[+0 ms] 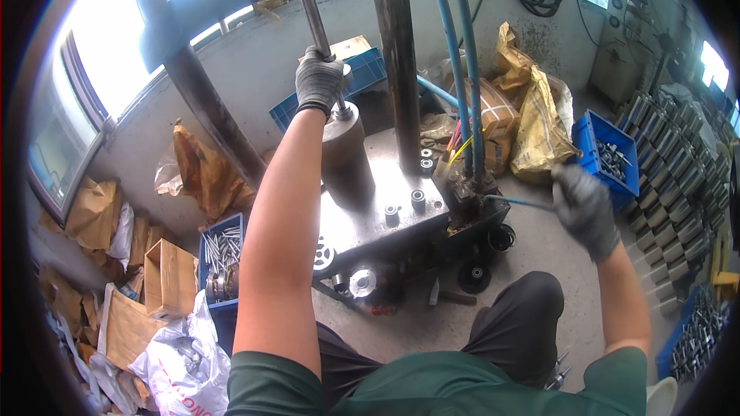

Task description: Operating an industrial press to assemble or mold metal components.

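Note:
My left hand (318, 81), in a grey glove, is closed around a metal shaft where the press's slanting rod (312, 15) comes down. Below it, a thick metal cylinder (344, 146) stands on the steel press table (370, 219), with a narrower shaft end (343, 112) rising from its top. My right hand (582, 204), gloved and somewhat blurred, is closed on the end of a thin blue lever (520, 201) that comes from the press's right side. Small ring-shaped parts (418, 200) stand on the table right of the cylinder.
A blue crate of metal pins (222, 250) stands left; another blue crate of parts (609, 156) is at right, beside stacked metal tubes (667, 192). Dark press columns (397, 69) flank the work. A round black part (474, 276) and a hammer-like tool (455, 297) lie on the floor.

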{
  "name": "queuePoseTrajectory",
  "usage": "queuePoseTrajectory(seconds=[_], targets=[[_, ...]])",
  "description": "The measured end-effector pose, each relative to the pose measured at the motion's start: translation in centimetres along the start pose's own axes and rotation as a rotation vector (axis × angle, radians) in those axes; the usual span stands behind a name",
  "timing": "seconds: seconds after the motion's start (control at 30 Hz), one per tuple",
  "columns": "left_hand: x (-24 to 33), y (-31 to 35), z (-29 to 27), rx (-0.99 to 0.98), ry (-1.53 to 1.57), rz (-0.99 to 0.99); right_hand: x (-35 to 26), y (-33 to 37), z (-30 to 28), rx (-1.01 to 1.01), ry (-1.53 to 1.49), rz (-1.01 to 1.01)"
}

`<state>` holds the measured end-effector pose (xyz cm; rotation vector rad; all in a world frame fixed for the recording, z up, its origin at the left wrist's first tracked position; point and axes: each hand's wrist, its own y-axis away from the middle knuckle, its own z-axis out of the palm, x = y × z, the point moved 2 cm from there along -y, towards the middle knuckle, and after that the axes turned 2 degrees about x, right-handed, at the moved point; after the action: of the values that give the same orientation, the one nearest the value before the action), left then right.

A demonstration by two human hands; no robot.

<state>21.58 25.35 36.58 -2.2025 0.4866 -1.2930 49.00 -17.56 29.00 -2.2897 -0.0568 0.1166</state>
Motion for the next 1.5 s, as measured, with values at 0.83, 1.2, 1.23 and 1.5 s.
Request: queuePoseTrajectory(seconds=[0.83,1.2,1.23,1.5], targets=[[-5.0,32.9,-5.2,-0.156,1.443,-0.761,0.6,-3.7,1.9,-0.026,-0.073,0.044],[-13.1,37.2,-1.0,-0.312,1.513,-1.319,-10.0,5.1,3.6,0.075,-0.284,-0.02],[-14.0,37.5,-0.4,-0.335,1.505,-1.328,-11.2,5.1,4.5,0.05,-0.298,-0.007],[-14.5,41.1,1.3,-0.452,1.345,-1.533,-11.7,13.7,18.8,-0.029,-0.991,0.845]])
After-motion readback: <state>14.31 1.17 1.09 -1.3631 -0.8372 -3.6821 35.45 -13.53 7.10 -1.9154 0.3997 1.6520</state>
